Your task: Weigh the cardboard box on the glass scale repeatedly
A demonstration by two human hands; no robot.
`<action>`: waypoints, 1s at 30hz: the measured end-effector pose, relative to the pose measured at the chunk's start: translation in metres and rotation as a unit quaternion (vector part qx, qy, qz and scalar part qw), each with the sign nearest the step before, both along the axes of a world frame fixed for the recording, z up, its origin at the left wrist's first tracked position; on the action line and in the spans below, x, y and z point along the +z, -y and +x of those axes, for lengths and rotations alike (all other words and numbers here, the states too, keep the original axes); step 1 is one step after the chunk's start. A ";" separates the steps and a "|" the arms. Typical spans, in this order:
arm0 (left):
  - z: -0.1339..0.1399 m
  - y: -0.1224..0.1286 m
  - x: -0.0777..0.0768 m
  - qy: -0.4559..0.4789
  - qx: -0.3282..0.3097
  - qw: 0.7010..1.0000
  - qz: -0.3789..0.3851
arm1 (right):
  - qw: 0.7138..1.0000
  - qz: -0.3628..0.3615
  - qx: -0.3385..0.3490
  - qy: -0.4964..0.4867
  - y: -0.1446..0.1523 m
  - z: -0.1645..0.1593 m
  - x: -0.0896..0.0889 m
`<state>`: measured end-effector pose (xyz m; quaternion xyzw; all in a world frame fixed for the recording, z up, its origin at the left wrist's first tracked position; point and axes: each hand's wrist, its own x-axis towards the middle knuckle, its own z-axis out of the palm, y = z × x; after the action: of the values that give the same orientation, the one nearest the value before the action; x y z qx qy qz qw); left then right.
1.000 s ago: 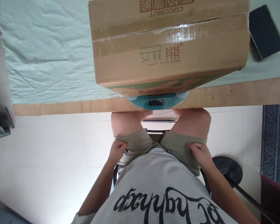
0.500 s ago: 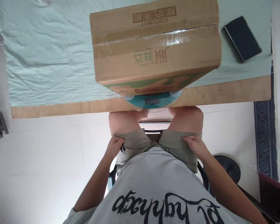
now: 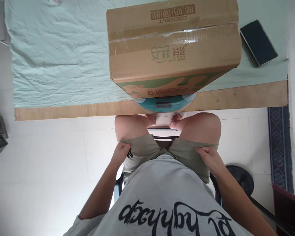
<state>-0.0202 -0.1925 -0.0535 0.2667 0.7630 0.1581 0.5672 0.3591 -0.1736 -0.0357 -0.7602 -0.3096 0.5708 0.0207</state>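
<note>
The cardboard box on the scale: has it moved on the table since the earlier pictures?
No. The cardboard box sits on the teal scale at the wooden table edge just as before; only the head camera's framing shifted.

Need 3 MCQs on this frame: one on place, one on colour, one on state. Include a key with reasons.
1. Where does the cardboard box sit?
A. On the teal scale at the table's near edge
B. On the floor
C. On the person's lap

2. What colour is the cloth covering the table?
A. Red
B. Pale green
C. Black

3. What are the left hand and right hand doing?
A. Lifting the box
B. Holding the dark phone
C. Gripping the hems of the shorts on the thighs

Key: 1 A, the scale's teal rim and display show under the box. 2 B, the wrinkled cloth is light green. 3 C, both hands pinch the shorts fabric, far from the box and the phone.
</note>
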 end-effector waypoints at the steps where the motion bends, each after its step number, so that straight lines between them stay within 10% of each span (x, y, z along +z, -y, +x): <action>1: 0.001 0.000 0.000 0.000 -0.001 1.000 -0.001 | 1.000 0.001 -0.001 0.004 -0.002 -0.001 0.000; 12: -0.006 -0.028 0.022 0.099 -0.025 0.993 0.061 | 0.994 -0.033 0.036 -0.100 -0.022 0.007 0.014; 17: -0.003 -0.105 0.068 0.103 0.141 0.895 0.411 | 0.952 0.303 0.005 -0.053 -0.083 0.000 0.046; 20: 0.014 -0.153 0.097 0.172 0.103 0.861 0.468 | 0.883 0.446 -0.017 -0.149 -0.138 -0.017 0.072; 25: 0.041 -0.187 0.120 0.238 0.028 0.864 0.442 | 0.856 0.448 0.107 -0.236 -0.201 -0.047 0.088; 30: 0.055 -0.171 0.123 0.225 0.024 0.843 0.488 | 0.842 0.462 0.118 -0.252 -0.194 -0.050 0.075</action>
<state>0.0349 -0.0217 0.0698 0.4473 0.4445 0.5796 0.5161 0.3091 0.0205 0.0394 -0.4498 -0.6094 0.5313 0.3794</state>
